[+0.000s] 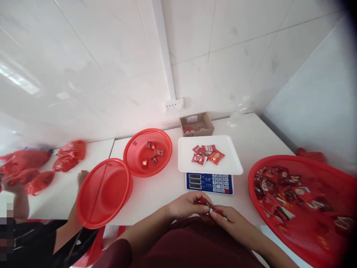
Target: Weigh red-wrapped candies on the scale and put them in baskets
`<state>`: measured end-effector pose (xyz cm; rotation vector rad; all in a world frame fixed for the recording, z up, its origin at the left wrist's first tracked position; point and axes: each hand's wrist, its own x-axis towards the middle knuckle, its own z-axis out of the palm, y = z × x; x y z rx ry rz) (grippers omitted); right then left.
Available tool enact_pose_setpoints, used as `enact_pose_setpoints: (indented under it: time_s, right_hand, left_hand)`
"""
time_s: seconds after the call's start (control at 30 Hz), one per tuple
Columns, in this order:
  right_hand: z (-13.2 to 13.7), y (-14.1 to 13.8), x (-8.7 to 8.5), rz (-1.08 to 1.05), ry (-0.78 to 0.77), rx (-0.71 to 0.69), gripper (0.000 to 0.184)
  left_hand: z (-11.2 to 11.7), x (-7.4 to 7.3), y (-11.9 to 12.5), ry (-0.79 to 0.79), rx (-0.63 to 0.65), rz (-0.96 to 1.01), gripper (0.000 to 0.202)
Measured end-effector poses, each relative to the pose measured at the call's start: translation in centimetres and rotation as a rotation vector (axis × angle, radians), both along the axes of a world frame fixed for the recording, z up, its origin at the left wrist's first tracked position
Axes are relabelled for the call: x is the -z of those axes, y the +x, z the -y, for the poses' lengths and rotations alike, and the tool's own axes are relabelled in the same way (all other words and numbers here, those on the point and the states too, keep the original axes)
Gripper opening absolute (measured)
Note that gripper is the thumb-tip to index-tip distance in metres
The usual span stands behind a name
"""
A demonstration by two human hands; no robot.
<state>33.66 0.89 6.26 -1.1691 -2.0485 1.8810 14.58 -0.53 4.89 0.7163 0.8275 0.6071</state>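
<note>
My left hand (186, 205) and my right hand (232, 220) meet at the table's near edge, both pinched on a small red-wrapped candy (208, 208) between them. Just beyond stands a blue-fronted scale (209, 182) whose white tray (186, 163) carries several red candy packets (208, 154). To my right a large red basket (252, 175) is heaped with wrapped candies (287, 193).
A red basket (131, 149) holding several candies sits behind another empty red basket (83, 193) at the left. A small cardboard box (196, 124) stands by the wall. Red plastic bags (69, 154) lie far left, where another person's hand (82, 175) rests on the table.
</note>
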Motion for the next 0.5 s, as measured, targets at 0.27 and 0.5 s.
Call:
enact_pose_setpoints:
  time_s: [0.27, 0.5]
  right_hand:
    - [1.5, -2.9, 1.1, 0.184, 0.221, 0.112, 0.054]
    - [1.2, -3.7, 0.3, 0.072, 0.128, 0.115, 0.051]
  left_hand:
    - [1.3, -0.7, -0.7, 0.235, -0.091, -0.341, 0.031]
    - [1.3, -0.4, -1.5, 0.152, -0.093, -0.287, 0.039]
